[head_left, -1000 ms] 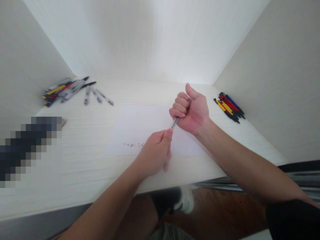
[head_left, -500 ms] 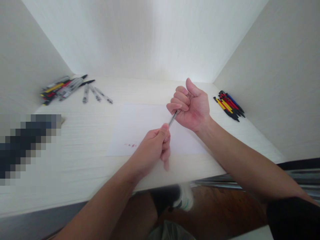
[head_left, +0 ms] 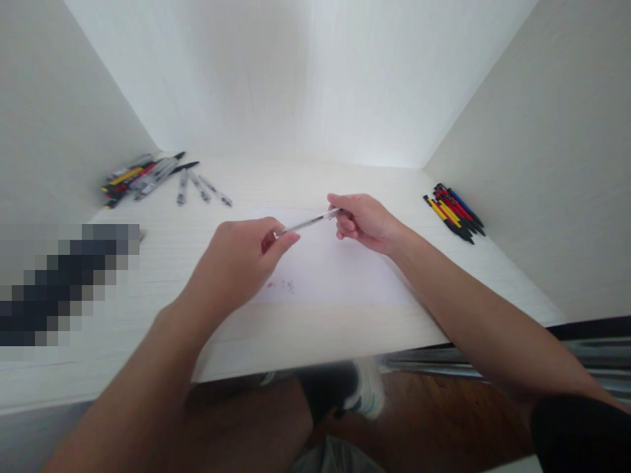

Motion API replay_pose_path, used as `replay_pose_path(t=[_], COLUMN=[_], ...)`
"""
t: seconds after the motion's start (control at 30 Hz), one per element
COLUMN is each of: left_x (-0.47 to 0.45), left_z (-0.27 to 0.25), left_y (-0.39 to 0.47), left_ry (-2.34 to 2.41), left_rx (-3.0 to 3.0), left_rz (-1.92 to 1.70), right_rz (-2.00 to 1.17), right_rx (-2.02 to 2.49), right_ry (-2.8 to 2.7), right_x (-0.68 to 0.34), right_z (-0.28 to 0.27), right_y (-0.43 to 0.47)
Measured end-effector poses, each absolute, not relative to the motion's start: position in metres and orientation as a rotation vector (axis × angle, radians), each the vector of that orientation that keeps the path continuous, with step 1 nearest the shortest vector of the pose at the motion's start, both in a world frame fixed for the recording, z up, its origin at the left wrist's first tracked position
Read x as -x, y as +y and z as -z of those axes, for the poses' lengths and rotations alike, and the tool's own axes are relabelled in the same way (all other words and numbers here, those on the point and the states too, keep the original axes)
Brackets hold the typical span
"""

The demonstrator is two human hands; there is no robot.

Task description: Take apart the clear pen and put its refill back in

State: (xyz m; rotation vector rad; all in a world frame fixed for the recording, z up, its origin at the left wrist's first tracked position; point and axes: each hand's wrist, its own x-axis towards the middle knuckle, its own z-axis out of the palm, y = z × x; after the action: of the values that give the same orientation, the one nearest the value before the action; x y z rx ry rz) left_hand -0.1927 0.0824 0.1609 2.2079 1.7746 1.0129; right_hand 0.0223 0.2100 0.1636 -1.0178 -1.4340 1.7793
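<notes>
A clear pen (head_left: 310,223) with a dark refill spans the gap between my two hands, tilted slightly up to the right. My left hand (head_left: 246,256) pinches its left end between thumb and fingers. At the other end, my right hand (head_left: 362,220) grips the pen with thumb and forefinger, the other fingers curled in. Both hands are above a white sheet of paper (head_left: 335,276). Small reddish and dark scribbles (head_left: 282,285) mark the paper near its lower left.
Three clear pens (head_left: 201,187) lie apart at the back left, beside a mixed pile of pens (head_left: 142,176). Several red, yellow and blue pens (head_left: 453,211) are grouped at the right. White panels wall the desk (head_left: 315,335). A pixelated dark patch covers the left.
My left hand has moved left and turned palm down, now at the pen's left end. My right hand has rotated and lowered slightly. The pen has swung from steep to nearly level.
</notes>
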Motion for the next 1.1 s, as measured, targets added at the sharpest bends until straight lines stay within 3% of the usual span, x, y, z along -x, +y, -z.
replay_pose_path(t=[0.2, 0.67, 1.1], left_x=[0.225, 0.229, 0.22], left_z=[-0.139, -0.123, -0.129], left_y=[0.091, 0.095, 0.09], left_ry=[1.747, 1.632, 1.638], left_rx=[-2.104, -1.95, -2.057], left_rz=[-1.022, -1.246, -1.046], right_rz=[-1.926, -1.857, -1.818], right_rx=[1.058, 0.992, 0.895], right_ry=[-1.431, -1.572, -1.752], right_x=[-0.019, -0.017, -0.02], right_z=[-0.154, -0.145, -0.138], right_y=[0.212, 0.219, 0.224])
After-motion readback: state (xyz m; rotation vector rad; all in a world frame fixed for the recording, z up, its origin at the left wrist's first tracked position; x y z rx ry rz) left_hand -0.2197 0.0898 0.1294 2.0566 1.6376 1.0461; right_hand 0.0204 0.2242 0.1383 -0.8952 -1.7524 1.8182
